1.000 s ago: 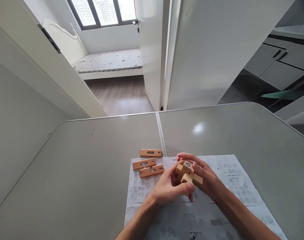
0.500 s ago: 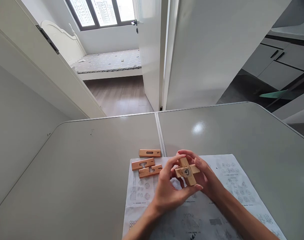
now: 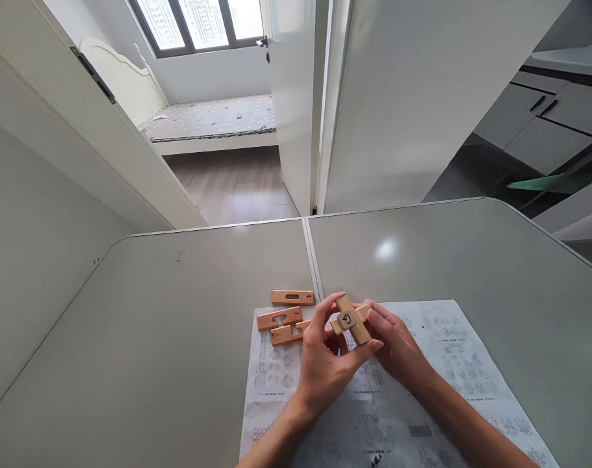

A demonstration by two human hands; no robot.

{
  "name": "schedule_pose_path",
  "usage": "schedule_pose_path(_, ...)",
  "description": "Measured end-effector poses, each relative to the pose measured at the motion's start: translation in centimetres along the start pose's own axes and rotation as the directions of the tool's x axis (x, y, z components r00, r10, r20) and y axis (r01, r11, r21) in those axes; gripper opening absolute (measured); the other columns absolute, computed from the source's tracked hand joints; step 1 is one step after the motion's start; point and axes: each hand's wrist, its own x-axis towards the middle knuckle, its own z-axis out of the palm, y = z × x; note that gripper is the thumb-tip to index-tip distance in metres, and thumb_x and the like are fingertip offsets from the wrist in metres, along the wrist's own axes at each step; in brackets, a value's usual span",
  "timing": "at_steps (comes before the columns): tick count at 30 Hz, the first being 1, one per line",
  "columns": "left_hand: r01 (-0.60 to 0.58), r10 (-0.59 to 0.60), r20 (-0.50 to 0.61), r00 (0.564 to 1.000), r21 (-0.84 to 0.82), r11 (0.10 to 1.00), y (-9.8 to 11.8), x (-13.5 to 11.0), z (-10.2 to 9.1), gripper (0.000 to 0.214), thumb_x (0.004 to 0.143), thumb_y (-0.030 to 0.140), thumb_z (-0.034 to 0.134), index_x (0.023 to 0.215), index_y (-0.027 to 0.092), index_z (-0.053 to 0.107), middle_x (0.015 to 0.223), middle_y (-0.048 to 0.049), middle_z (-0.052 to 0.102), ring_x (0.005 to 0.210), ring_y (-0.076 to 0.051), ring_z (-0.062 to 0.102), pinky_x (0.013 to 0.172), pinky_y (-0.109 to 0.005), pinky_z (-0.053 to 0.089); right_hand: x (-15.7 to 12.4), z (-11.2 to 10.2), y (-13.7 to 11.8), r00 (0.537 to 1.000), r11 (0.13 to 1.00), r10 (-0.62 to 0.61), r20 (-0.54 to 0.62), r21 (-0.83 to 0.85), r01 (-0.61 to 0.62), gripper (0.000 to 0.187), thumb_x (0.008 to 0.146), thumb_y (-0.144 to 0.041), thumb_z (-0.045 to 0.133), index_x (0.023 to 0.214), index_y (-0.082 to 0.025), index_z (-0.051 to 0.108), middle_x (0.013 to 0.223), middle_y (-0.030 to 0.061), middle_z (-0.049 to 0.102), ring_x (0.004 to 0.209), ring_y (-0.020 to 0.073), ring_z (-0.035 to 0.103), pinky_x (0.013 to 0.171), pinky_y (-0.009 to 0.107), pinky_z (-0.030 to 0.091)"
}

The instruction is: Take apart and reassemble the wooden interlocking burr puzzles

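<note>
Light wooden puzzle pieces (image 3: 358,329) are joined in a cross, held up above the printed sheet. A marked block (image 3: 346,319) with a dark hand-drawn sign shows at the centre. My left hand (image 3: 329,361) grips one bar of the cross between thumb below and index finger above. My right hand (image 3: 398,341) pinches the cross at its right arm; some of its fingers are hidden behind the wood. Left of my hands lie darker, notched wooden pieces: one marked 2 (image 3: 292,298), one marked 1 (image 3: 279,318), and a third notched piece (image 3: 286,334), partly covered by my left hand.
A sheet with printed puzzle diagrams (image 3: 446,364) lies under my hands. The grey table (image 3: 179,338) has a seam strip (image 3: 311,253) running away from me. Beyond its far edge are an open door (image 3: 296,97), a bed (image 3: 212,120) and, at right, cabinets (image 3: 544,114).
Both hands have shifted slightly left and up with the wooden cross. The cross is turned, and its marked block now stands out more squarely. My right fingers have moved onto its right arm.
</note>
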Motion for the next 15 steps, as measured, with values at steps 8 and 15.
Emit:
schedule_pose_path(8, 0.019, -0.018, 0.033, 0.999, -0.033, 0.999, -0.06, -0.07, 0.03, 0.076, 0.073, 0.036, 0.096, 0.139, 0.029, 0.060, 0.124, -0.0083, 0.075, 0.050, 0.000, 0.043, 0.045, -0.015, 0.037, 0.06, -0.08, 0.19, 0.999, 1.000, -0.008, -0.047, -0.020, 0.007, 0.040, 0.092, -0.056, 0.074, 0.075, -0.022, 0.061, 0.095, 0.0054, 0.071, 0.087, 0.0239, 0.063, 0.080, 0.033, 0.053)
schedule_pose_path(15, -0.003, 0.004, 0.030, 1.000, -0.032, 0.999, -0.14, -0.12, 0.04, 0.076, 0.072, 0.032, 0.096, 0.139, 0.028, 0.061, 0.124, -0.0095, 0.076, 0.050, 0.001, 0.039, 0.044, -0.014, 0.036, 0.03, -0.09, 0.44, 0.995, 0.995, -0.050, -0.088, -0.092, 0.042, 0.039, 0.091, -0.058, 0.072, 0.079, -0.022, 0.065, 0.086, 0.0032, 0.064, 0.074, 0.0204, 0.055, 0.067, 0.030, 0.048)
